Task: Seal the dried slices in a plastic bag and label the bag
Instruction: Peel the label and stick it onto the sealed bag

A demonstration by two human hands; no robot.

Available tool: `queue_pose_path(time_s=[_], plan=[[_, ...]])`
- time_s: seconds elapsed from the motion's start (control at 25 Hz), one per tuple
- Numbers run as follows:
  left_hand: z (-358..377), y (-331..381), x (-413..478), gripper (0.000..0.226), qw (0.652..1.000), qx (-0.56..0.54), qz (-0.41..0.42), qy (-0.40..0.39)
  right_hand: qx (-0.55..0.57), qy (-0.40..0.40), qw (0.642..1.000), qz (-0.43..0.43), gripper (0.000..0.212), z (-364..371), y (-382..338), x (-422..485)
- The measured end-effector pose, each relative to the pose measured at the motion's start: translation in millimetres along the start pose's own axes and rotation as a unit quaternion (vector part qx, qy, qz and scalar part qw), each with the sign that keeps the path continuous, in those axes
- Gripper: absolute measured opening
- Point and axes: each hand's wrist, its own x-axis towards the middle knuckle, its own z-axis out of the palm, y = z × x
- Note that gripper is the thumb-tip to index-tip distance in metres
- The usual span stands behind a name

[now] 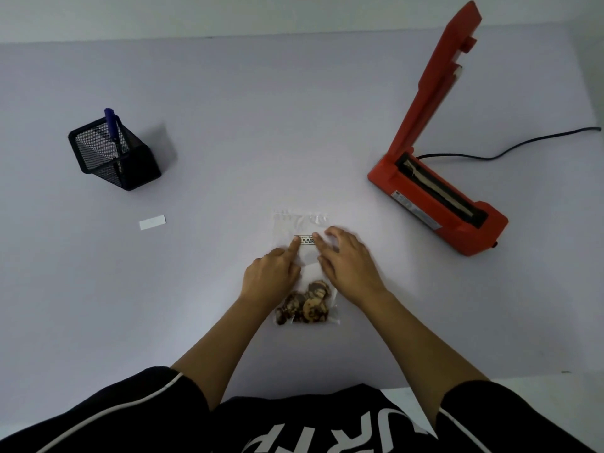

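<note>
A clear plastic bag [294,220] lies flat on the table in front of me, with several brown dried slices [305,305] bunched at its near end. A small white label with black print [305,239] sits across the bag's middle. My left hand [269,277] rests on the bag's left side, its index finger stretched out onto the label's left end. My right hand [348,264] lies on the bag's right side with fingers spread, its fingertips on the label's right end. Neither hand grips anything.
An orange heat sealer [438,204] stands at the right with its arm raised and a black cord trailing right. A black mesh pen holder [130,165] with a blue pen [112,132] stands at the left. A white paper strip [152,222] lies near it.
</note>
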Motion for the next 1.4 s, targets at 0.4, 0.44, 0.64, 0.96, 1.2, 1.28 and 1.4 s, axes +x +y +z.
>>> queue_pose_path(time_s=[0.4, 0.44, 0.64, 0.96, 1.2, 1.28, 1.4], plan=[[-4.8, 4.8, 1.8, 0.061, 0.999, -0.005, -0.043, -0.002, -0.031, 0.012, 0.999, 0.019, 0.048, 4.9, -10.8, -2.8], [-5.7, 3.9, 1.6, 0.063, 0.998, -0.020, -0.059, 0.002, -0.026, 0.015, 0.999, 0.022, 0.049, 5.1, -11.3, -3.1], [-3.1, 7.5, -0.8, 0.061, 0.999, 0.022, -0.022, -0.007, -0.045, -0.013, 0.999, 0.015, 0.054, 7.5, -11.8, -4.4], [-10.0, 0.7, -7.6, 0.060, 0.985, -0.141, -0.066, 0.077, 0.100, 0.007, 0.994, 0.047, 0.053, -8.8, -16.4, -5.9], [-20.0, -6.1, -23.6, 0.039, 0.920, -0.255, -0.268, 0.129, 0.214, 0.057, 0.951, 0.217, 0.069, -22.8, -30.7, -47.0], [-18.8, -0.2, -26.8, 0.041, 0.915, -0.264, -0.292, 0.086, 0.249, -0.010, 0.922, 0.297, 0.082, -12.9, -42.5, -63.5], [-11.5, 6.5, -26.8, 0.034, 0.877, -0.347, -0.325, 0.066, 0.284, -0.023, 0.906, 0.314, 0.079, 1.2, -55.2, -67.1]])
